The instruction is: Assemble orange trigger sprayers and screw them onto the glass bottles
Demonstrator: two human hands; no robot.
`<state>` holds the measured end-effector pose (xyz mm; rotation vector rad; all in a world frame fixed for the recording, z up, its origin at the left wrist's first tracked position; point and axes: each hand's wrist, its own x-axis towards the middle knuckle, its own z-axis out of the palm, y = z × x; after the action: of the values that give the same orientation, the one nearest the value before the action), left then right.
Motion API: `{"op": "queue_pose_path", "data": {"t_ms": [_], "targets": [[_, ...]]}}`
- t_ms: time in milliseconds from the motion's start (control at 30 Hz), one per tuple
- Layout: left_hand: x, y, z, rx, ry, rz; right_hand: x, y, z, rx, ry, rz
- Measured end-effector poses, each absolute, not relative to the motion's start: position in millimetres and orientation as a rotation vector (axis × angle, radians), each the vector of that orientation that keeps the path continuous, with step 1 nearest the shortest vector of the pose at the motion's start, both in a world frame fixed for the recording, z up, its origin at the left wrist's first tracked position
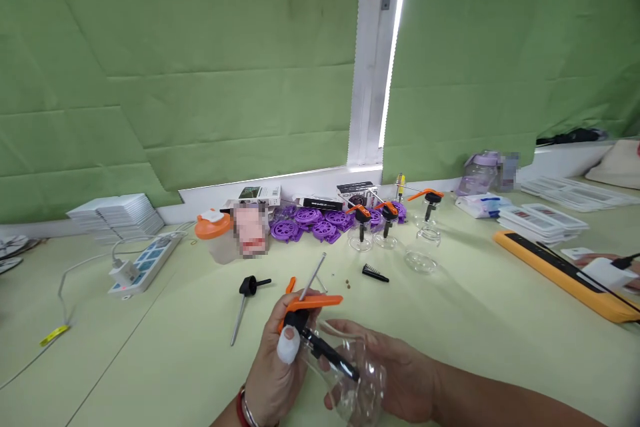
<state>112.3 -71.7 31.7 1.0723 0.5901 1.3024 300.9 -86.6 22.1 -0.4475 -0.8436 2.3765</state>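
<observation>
My left hand [273, 370], its thumb wrapped in white, is closed around a black top piece that carries an orange lever [320, 302] and a thin metal rod [314, 275]. From that top a black tube [333, 355] reaches down into a clear vessel [369, 380]. My right hand [407, 370] wraps round the vessel's side, seen partly through the clear wall. On the table ahead lie a loose black top with a rod [249, 287], a small orange part [291, 285] and a black comb-like piece [375, 273]. Tiny brown bits [348, 283] lie nearby.
Several similar clear vessels with orange levers [387, 233] stand at the back, beside purple parts [325, 223]. An orange-lidded cup [214, 235] and a power strip [150, 263] are on the left. A yellow-orange power strip [560, 277] and white trays [543, 223] lie right.
</observation>
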Motion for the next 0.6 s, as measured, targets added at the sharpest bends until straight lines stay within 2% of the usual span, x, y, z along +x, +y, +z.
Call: {"op": "queue_pose_path", "data": {"t_ms": [100, 200, 300, 367, 500, 533, 600], "targets": [[103.9, -63.9, 30.7, 1.277, 0.727, 1.364, 307.9, -87.0, 22.8, -0.593, -0.761, 2.289], [98.2, -59.6, 27.3, 1.526, 0.888, 1.262, 311.6, -85.0, 26.1, -0.841, -0.722, 2.276], [99.7, -60.8, 26.7, 1.612, 1.012, 1.240, 313.9, -84.8, 30.7, -0.999, -0.887, 2.198], [104.0, -62.6, 29.6, 1.576, 1.077, 1.231, 317.3, -86.3, 34.0, -1.040, -1.223, 1.883], [113.8, -63.1, 36.5, 1.295, 1.180, 1.135, 329.2, -87.7, 39.5, -0.892, -2.008, 0.900], [115.3, -62.7, 37.0, 1.256, 1.180, 1.154, 332.0, -86.7, 40.4, -0.815, -2.119, 0.753], [116.9, -62.1, 35.6, 1.228, 1.180, 1.255, 335.1, -82.9, 40.9, -0.744, -2.160, 0.695]]}}
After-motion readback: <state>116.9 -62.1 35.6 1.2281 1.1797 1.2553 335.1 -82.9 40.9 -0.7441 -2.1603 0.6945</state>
